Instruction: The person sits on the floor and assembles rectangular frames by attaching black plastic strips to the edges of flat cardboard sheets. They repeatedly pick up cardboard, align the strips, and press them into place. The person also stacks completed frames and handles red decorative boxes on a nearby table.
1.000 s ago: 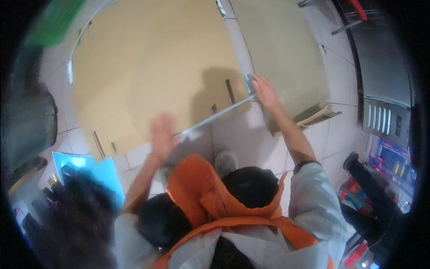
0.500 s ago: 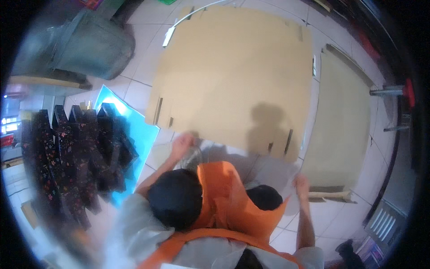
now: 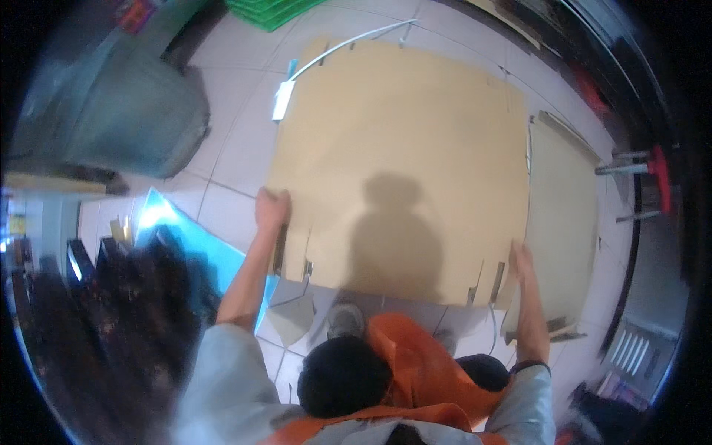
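Observation:
A big flat cardboard sheet (image 3: 400, 126), tan with slots cut near its corners, lies before me. My left hand (image 3: 273, 206) is closed at its left edge, towards the near corner. On the opposite side, my right hand (image 3: 521, 261) grips the right edge with the fingers partly hidden. A white strap (image 3: 352, 46) arches over the far left corner and runs to a small white piece (image 3: 282, 101) at the left edge. My shadow falls across the near half of the cardboard.
Blurred dark patterned boxes (image 3: 96, 334) stand at the left beside a bright blue sheet (image 3: 196, 241). Another cardboard piece (image 3: 567, 193) lies at the right, near a red-topped stool (image 3: 660, 182). Green trays (image 3: 274, 9) sit at the far side; a large grey-green bundle (image 3: 126, 111) is at the upper left.
Both hands have moved forward from near the sheet's front edge and taken hold of its left and right sides. The view has shifted, showing more green trays at the far side.

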{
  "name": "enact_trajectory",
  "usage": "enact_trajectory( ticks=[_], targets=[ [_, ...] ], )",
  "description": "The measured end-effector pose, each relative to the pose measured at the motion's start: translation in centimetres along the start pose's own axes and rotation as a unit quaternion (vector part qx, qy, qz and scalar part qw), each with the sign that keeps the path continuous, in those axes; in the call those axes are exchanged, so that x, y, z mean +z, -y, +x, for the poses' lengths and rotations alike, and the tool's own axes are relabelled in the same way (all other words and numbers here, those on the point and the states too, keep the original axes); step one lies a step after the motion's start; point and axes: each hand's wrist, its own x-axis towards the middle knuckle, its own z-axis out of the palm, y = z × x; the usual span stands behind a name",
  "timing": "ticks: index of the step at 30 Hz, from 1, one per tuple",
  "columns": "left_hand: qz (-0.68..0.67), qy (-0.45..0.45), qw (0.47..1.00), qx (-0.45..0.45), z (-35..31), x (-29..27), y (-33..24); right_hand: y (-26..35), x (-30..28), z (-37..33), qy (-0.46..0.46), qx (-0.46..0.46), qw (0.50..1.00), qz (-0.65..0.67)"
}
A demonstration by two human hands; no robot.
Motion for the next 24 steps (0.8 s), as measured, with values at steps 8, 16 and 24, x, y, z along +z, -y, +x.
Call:
enact_trajectory(
  ticks=[8,16,24],
  targets=[
    [-0.227,-0.075,0.971,0.009,0.1,-6.6,0.8,2.9,3.3,-2.5,-0.075,-0.026,0.997,-0.004],
    [-0.218,-0.099,0.964,-0.115,-0.1,-9.1,16.3,13.5,13.5,-1.7,-0.068,-0.163,0.964,-0.196],
    [-0.027,-0.063,0.991,0.119,-4.1,-2.4,8.9,3.5,2.3,-2.0,-0.085,-0.099,0.991,-0.03]
  ],
)
